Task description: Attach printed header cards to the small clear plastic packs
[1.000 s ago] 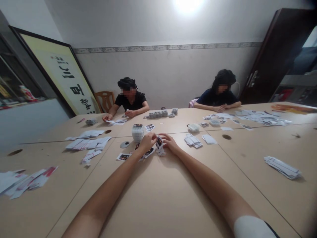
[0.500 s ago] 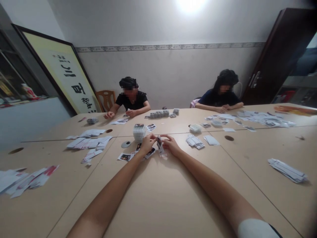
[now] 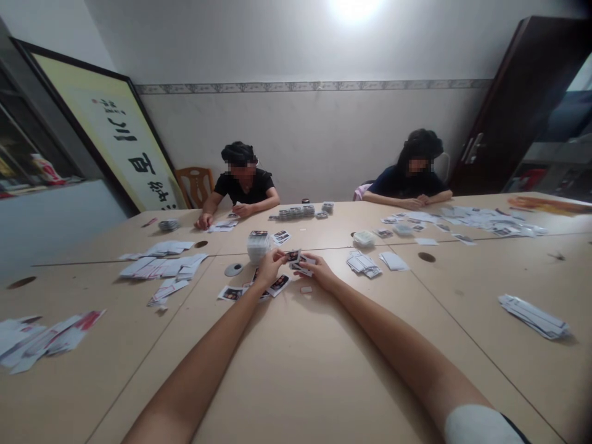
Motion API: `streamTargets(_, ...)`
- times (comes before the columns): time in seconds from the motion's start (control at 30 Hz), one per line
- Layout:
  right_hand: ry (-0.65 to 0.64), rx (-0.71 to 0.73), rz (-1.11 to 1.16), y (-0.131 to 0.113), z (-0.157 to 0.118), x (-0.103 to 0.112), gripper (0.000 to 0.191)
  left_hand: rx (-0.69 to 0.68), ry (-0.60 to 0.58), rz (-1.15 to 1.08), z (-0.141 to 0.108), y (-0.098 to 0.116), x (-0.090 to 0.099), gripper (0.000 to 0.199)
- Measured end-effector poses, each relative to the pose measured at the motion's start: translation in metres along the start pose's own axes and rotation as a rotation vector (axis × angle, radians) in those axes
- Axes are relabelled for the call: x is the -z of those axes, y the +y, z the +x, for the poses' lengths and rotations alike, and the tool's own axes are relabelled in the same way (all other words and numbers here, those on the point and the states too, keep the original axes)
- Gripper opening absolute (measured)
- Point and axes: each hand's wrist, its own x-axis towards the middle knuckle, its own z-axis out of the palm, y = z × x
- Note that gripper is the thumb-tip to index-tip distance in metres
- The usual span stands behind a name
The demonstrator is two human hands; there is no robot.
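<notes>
Between finger and thumb, my left hand [image 3: 272, 267] pinches a small printed card [image 3: 293, 256] with a dark picture. My right hand [image 3: 319, 271] is closed on more picture cards [image 3: 305, 265], fanned just right of the first one. Under my left wrist, loose picture cards [image 3: 279, 284] lie spread on the table. Just beyond that hand stands a tall stack of cards [image 3: 259, 246] with a dark picture on top. A small white slip with a reddish edge [image 3: 306, 290] rests on the table below my right fingers.
White paper strips [image 3: 161, 266] lie left; a strip bundle [image 3: 534, 317] lies far right. White cards [image 3: 364, 264] and a clear box [image 3: 364, 238] sit right of my hands. Two people [image 3: 244, 185] work across the table, near card stacks [image 3: 296, 213]. Round holes [image 3: 426, 257] pierce the tabletop.
The upright card between my hands has tilted flatter; now a card in my left hand and a fanned few in my right show apart. The person at left has lowered a hand to the papers.
</notes>
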Motion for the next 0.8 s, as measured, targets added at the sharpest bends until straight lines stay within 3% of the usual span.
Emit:
streamTargets(0.3,0.048,-0.032,-0.049,0.0,0.0,-0.004,0.021,0.128,-0.068,-0.131,-0.001,0.0,0.002,0.033)
streamTargets(0.57,0.104,-0.086,-0.151,0.008,0.004,0.001,0.025,0.169,-0.061,-0.18,0.0,0.002,0.001,0.035)
streamTargets(0.8,0.117,-0.058,-0.261,0.009,-0.001,0.003,0.026,0.248,-0.128,-0.29,-0.003,0.001,-0.002,0.035)
